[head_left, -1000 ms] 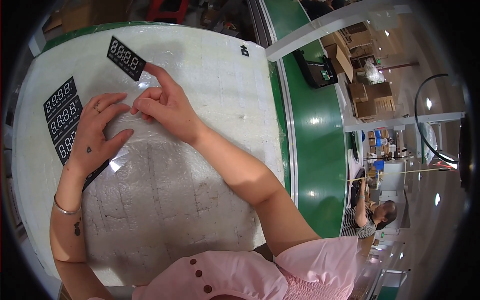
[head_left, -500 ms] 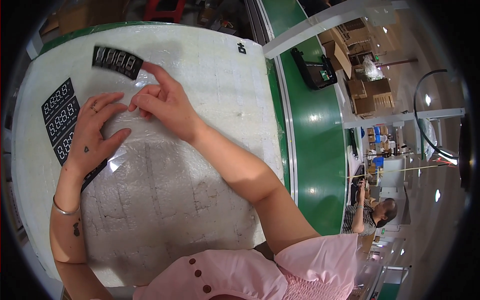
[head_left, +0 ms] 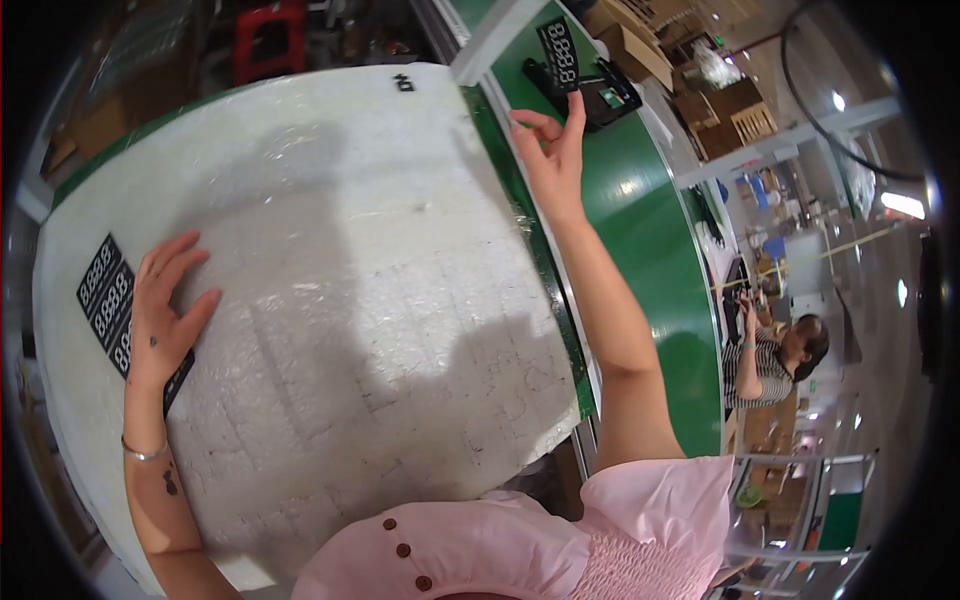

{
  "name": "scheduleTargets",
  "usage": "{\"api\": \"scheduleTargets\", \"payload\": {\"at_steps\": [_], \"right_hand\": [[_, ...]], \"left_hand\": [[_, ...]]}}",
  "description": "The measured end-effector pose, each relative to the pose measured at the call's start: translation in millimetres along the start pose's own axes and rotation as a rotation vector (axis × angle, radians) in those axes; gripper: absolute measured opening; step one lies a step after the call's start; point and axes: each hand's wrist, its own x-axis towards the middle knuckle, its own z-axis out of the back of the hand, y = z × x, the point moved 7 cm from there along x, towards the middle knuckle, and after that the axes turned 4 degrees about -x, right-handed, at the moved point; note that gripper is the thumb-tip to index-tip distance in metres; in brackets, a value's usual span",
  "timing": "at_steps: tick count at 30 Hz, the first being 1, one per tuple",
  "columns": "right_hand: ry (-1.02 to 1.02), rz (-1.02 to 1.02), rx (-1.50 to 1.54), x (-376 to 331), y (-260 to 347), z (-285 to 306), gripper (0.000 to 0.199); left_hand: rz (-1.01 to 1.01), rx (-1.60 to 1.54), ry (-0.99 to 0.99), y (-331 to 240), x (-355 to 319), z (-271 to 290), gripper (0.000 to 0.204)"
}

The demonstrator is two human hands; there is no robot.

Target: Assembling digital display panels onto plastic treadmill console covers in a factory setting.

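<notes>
My right hand (head_left: 557,160) reaches out over the green belt at the right. Its index finger is stretched out, with a black display sticker (head_left: 560,52) printed with white segment digits clinging to the fingertip; the other fingers are curled. That sticker hangs just above and partly in front of a black plastic housing (head_left: 620,98) with a small green circuit board inside. My left hand (head_left: 165,310) lies with fingers apart on the white padded table top, over the edge of a sheet of the same black stickers (head_left: 103,290). Part of the sheet is hidden under the hand.
The white padded table (head_left: 330,300) has a small black mark at its far edge. Beside it runs the green belt (head_left: 640,230), crossed by a pale metal post (head_left: 500,40). Cardboard boxes (head_left: 722,105) stand beyond. A person in a striped shirt (head_left: 765,370) works farther along.
My right hand has swung from the table out to the right over the belt, carrying the sticker on its fingertip. My left hand stays by the sheet. The whole view has shifted.
</notes>
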Motion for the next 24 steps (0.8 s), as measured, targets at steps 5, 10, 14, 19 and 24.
{"api": "scheduleTargets", "payload": {"at_steps": [5, 10, 14, 19, 24], "right_hand": [[-0.264, -0.051, -0.813, 40, -110, 116, 0.097], [-0.161, -0.189, -0.999, 68, -164, 142, 0.096], [-0.026, -0.306, -1.127, 70, -184, 140, 0.097], [0.010, -0.221, -0.962, 21, -123, 158, 0.101], [-0.038, -0.053, -0.506, -71, 46, 156, 0.100]], "left_hand": [[0.039, 0.078, -0.032, -2, 3, -3, 0.040], [0.011, 0.157, -0.039, -11, 6, 2, 0.039], [0.020, 0.215, -0.024, -13, 6, 5, 0.038], [-0.071, 0.188, 0.000, -55, 30, -18, 0.043], [-0.490, 0.001, 0.118, -184, 66, -68, 0.061]]}}
